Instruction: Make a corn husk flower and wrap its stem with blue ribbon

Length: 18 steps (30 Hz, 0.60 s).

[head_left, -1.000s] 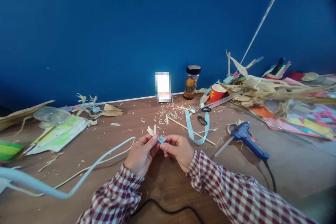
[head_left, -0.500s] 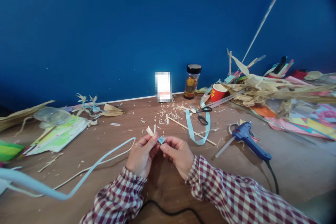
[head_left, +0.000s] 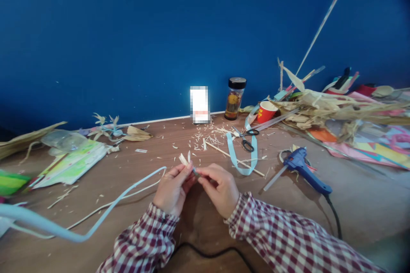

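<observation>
Near the table's middle, my left hand is closed in a pinch on a small pale husk piece, whose tips stick up above the thumb. A bit of light blue ribbon shows at its lower end, between the two hands. My right hand pinches at that ribbon bit, thumb and forefinger together; the fingers partly hide it. To the left, a long light blue ribbon curves up from the left edge and bends beside my left hand.
Scissors lie by a ribbon loop and a thin stick among husk scraps. A blue glue gun rests at right. Behind stand a jar and red cup. Dry husks are heaped right; a painted sheet lies left.
My right hand has turned and its fingers have moved slightly down over the ribbon bit, covering more of it. My left hand has stayed in place on the husk piece.
</observation>
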### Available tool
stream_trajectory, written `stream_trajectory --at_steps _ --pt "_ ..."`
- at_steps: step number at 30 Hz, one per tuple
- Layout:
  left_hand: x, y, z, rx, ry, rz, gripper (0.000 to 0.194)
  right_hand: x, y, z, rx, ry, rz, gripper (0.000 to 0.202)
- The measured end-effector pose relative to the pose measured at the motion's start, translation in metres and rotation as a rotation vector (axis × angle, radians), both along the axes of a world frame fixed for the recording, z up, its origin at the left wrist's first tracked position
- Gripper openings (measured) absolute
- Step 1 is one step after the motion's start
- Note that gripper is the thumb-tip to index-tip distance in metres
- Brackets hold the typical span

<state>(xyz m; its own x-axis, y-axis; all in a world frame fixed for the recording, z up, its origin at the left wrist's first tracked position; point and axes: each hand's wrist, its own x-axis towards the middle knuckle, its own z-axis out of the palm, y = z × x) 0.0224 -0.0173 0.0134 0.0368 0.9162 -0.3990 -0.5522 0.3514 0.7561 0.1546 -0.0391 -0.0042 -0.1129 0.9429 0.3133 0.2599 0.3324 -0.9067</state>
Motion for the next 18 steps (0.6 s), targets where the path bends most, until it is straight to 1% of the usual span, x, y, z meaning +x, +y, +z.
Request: stream_trajectory --at_steps 2,4,5,6,7,8,9,11,12,13,15,17,18 --pt "-0.001 0.000 0.002 -0.006 0.006 -0.006 0.013 0.009 -0.005 0.007 0.235 -0.269 0.030 0.029" --pt "-0.003 0.002 0.003 0.006 0.014 0.006 0.013 0.018 -0.008 0.013 0.383 -0.437 0.105 0.030" --pt "-0.004 0.002 0.004 0.014 0.015 0.025 0.012 0.022 -0.009 0.014 0.432 -0.463 0.153 0.029" --pt "-0.005 0.003 0.005 0.018 0.015 0.042 0.012 0.025 -0.009 0.014 0.461 -0.444 0.181 0.025" --pt "-0.006 0.004 0.005 0.018 0.018 0.053 0.011 0.026 -0.008 0.014 0.458 -0.387 0.174 0.020" --pt "-0.006 0.004 0.005 0.015 0.019 0.046 0.011 0.026 -0.006 0.013 0.417 -0.295 0.123 0.016" --pt "-0.007 0.004 0.006 0.009 0.019 0.017 0.012 0.024 -0.003 0.012 0.345 -0.178 0.043 0.014" --pt "-0.006 0.002 0.006 0.000 0.017 -0.072 0.017 0.018 0.005 0.010 0.125 0.075 -0.123 0.016" --pt "-0.005 0.001 0.006 0.003 0.015 -0.116 0.022 0.015 0.010 0.010 0.009 0.179 -0.117 0.021" --pt "-0.005 -0.001 0.006 0.011 0.014 -0.151 0.028 0.012 0.014 0.010 -0.101 0.268 -0.056 0.025" --pt "-0.003 -0.003 0.006 0.027 0.017 -0.203 0.036 0.008 0.020 0.011 -0.276 0.397 0.139 0.029" --pt "-0.001 -0.005 0.005 0.033 0.023 -0.240 0.040 0.007 0.022 0.012 -0.373 0.471 0.267 0.027" --pt "-0.001 -0.006 0.004 0.031 0.026 -0.254 0.040 0.007 0.022 0.013 -0.396 0.491 0.289 0.025"
